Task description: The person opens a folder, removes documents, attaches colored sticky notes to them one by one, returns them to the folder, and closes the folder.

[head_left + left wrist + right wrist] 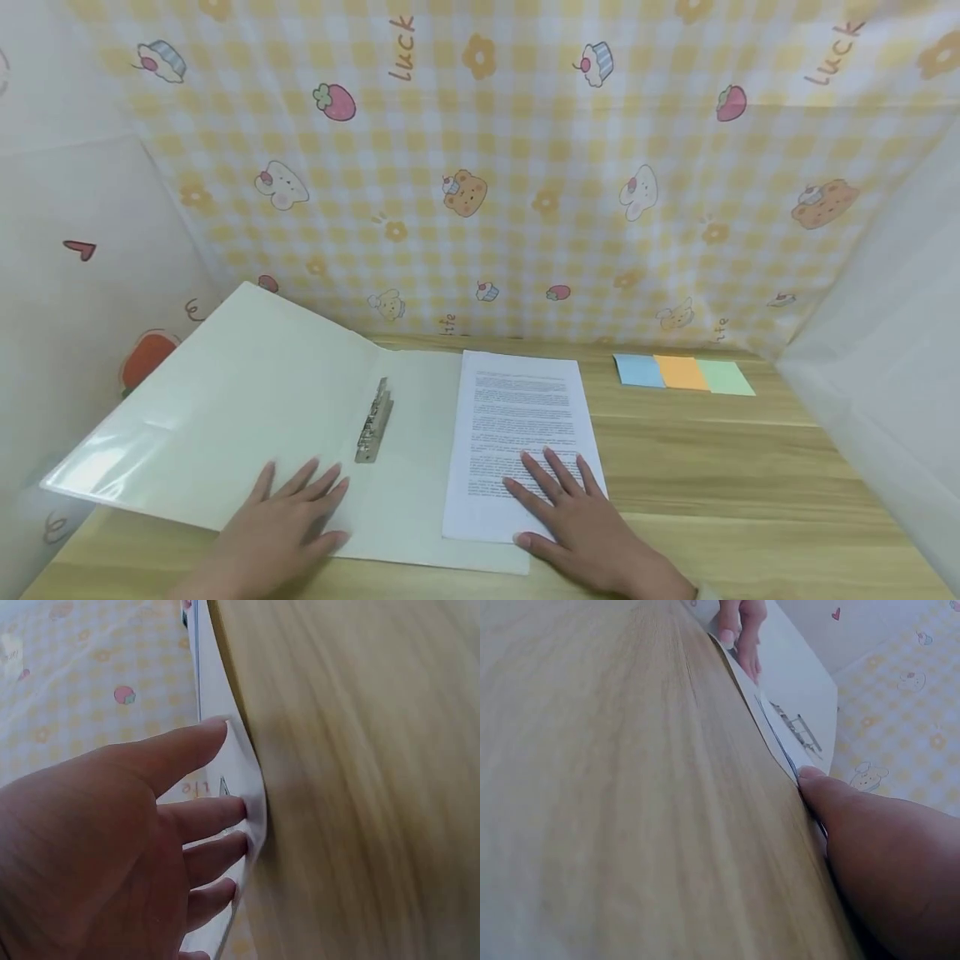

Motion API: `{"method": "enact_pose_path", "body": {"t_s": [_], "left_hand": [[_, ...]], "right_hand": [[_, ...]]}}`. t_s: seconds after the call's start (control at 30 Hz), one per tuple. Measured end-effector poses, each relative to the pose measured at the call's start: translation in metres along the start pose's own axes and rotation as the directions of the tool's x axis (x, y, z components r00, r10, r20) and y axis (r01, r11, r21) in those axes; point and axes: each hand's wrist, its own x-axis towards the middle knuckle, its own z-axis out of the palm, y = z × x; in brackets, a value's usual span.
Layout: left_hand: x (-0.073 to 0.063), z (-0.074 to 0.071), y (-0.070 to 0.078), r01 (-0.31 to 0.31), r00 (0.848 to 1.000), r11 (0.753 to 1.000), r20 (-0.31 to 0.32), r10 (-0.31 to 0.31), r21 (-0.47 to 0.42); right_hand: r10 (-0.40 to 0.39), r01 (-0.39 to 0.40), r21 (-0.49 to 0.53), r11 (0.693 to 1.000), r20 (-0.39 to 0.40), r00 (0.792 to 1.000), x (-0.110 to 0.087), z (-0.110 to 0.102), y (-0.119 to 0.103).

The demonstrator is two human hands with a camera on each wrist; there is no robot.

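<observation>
Plainly, the left hand [281, 525], fingers splayed, rested on the folder [416, 508], its grip holding nothing. Equally splayed and holding nothing, the right hand [581, 527] lay on printed sheets [517, 425] overlapping the folder's right edge.

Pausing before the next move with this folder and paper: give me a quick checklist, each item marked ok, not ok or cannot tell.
1. Folder spread open: ok, with its left cover out to the side.
2. Printed paper text side up: ok.
3. Paper lying fully within the folder: not ok, its right part reaches past the folder's edge over the table.
4. Paper under the metal clip: not ok, it lies apart, to the right of it.
5. Clip unlatched: cannot tell, the mechanism is too small to read.
6. Hands in place: ok, left hand on the folder, right hand on the paper.
</observation>
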Motion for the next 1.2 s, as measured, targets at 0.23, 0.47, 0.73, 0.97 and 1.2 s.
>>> {"method": "enact_pose_path", "body": {"t_s": [0.23, 0.47, 0.73, 0.97, 1.2], "left_hand": [[0.0, 0.003, 0.001, 0.047, 0.998, 0.999, -0.031, -0.046, 0.007], [0.008, 0.005, 0.023, 0.103, 0.994, 0.995, -0.042, -0.102, 0.014], [0.016, 0.008, 0.058, 0.196, 0.976, 0.975, 0.117, -0.184, -0.1], [0.015, 0.015, 0.073, 0.187, 0.978, 0.972, 0.119, -0.17, -0.146], [0.012, 0.017, 0.066, 0.213, 0.975, 0.969, 0.091, -0.203, -0.124]], "right_hand": [[0.002, -0.002, 0.003, 1.0, 0.027, 1.0, 0.002, 0.001, 0.0], [0.016, -0.016, 0.027, 1.0, -0.007, 1.0, 0.0, 0.002, 0.0], [0.019, -0.019, -0.008, 1.0, -0.011, 1.0, 0.002, 0.006, 0.002], [0.0, -0.001, -0.042, 0.999, -0.033, 0.999, 0.001, 0.007, 0.001], [0.016, -0.016, 0.002, 1.0, -0.013, 1.0, 0.001, 0.006, 0.002]]}}
